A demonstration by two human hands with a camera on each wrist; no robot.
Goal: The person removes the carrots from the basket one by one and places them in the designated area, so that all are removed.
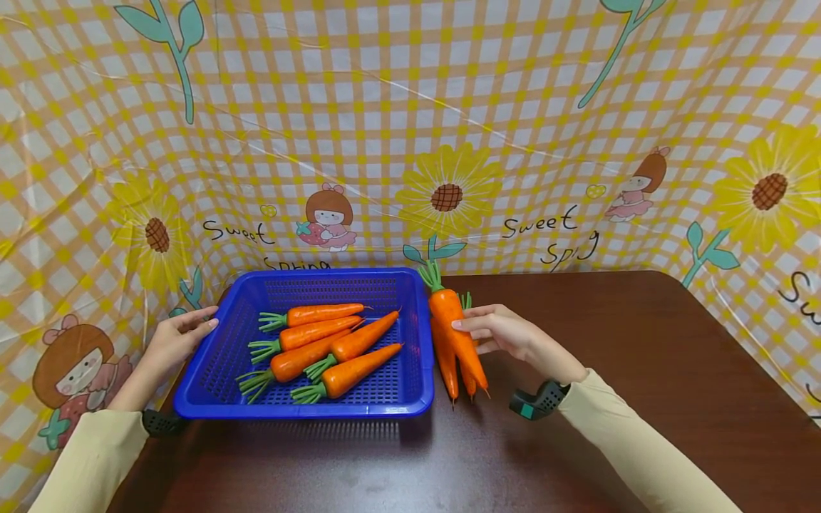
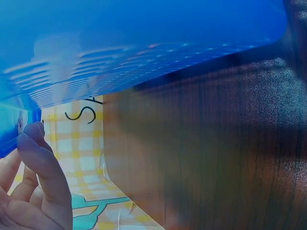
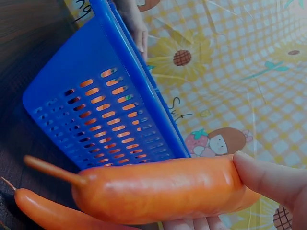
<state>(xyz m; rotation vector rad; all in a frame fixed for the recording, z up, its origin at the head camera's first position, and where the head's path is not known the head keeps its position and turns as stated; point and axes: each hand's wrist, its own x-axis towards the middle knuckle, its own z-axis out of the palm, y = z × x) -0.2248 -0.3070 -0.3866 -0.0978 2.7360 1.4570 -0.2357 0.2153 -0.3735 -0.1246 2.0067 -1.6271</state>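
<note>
My left hand (image 1: 178,338) is at the left rim of a blue plastic basket (image 1: 426,342), pinching that rim between thumb and fingertips (image 2: 29,139). Several orange carrots (image 1: 362,370) with green stem stubs lie in the basket, tips toward the right. Just outside its right wall, my right hand (image 1: 503,331) grips a thick carrot (image 1: 447,310), thumb on top and fingers beneath. Its green stubs point to the back, its tip to the front. Other carrots (image 1: 445,360) lie partly hidden under it on the table, and one slim carrot (image 3: 53,211) shows below it in the right wrist view.
The dark brown table (image 1: 616,342) reaches out to the right and in front of the basket. A checked cloth (image 1: 500,85) with sunflowers and cartoon figures hangs at the back and both sides, close behind the basket. Each wrist wears a black band (image 1: 541,400).
</note>
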